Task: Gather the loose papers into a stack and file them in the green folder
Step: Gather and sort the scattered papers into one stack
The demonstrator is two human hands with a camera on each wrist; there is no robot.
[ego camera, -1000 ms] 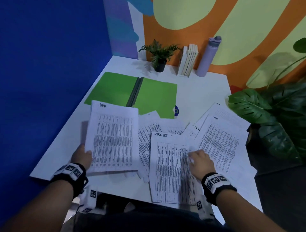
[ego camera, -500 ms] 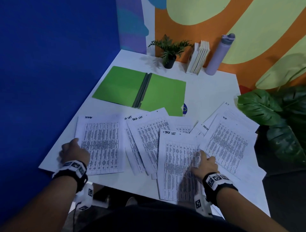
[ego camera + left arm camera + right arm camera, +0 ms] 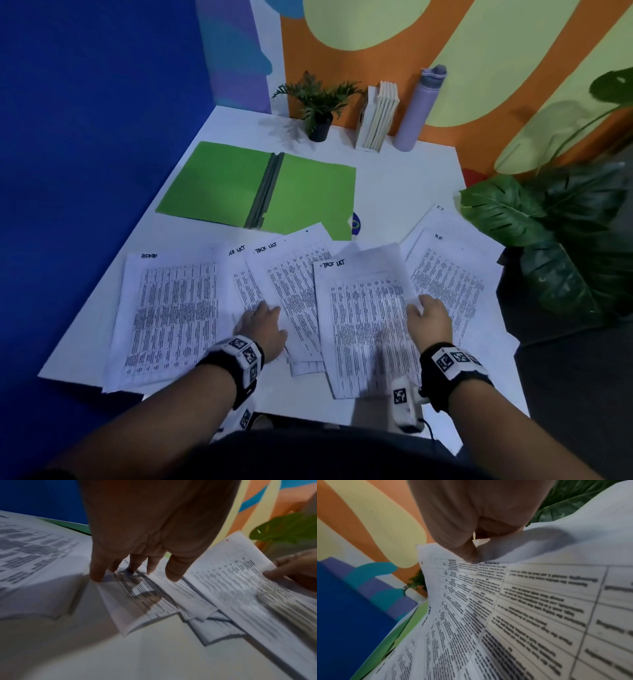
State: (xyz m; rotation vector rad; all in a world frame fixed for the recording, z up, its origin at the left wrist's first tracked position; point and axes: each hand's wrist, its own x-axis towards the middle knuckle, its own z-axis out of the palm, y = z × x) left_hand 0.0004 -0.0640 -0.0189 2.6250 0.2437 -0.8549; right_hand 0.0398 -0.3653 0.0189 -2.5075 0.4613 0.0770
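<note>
The green folder [image 3: 222,185] lies open and flat at the back left of the white table [image 3: 404,192]. Several printed sheets are fanned across the near half. An "Admin" sheet [image 3: 171,308] lies at the left, "Task list" sheets [image 3: 291,270] in the middle, and more sheets [image 3: 452,274] at the right. My left hand [image 3: 263,325] rests with spread, straight fingers [image 3: 97,572] on the middle sheets. My right hand [image 3: 426,313] pinches the right edge of the front "Task list" sheet [image 3: 363,325], which is lifted and curved [image 3: 522,601]. The thumb and fingers [image 3: 469,553] are closed on that edge.
A small potted plant [image 3: 318,102], upright books [image 3: 376,116] and a lilac bottle [image 3: 418,109] stand along the back wall. A large leafy plant [image 3: 548,233] crowds the table's right edge. A blue wall [image 3: 85,137] runs along the left. A blue round sticker [image 3: 354,224] shows beside the folder.
My left hand let go of the "Admin" sheet and moved right onto the middle sheets. My right hand went from lying flat on the front sheet to pinching and lifting its right edge.
</note>
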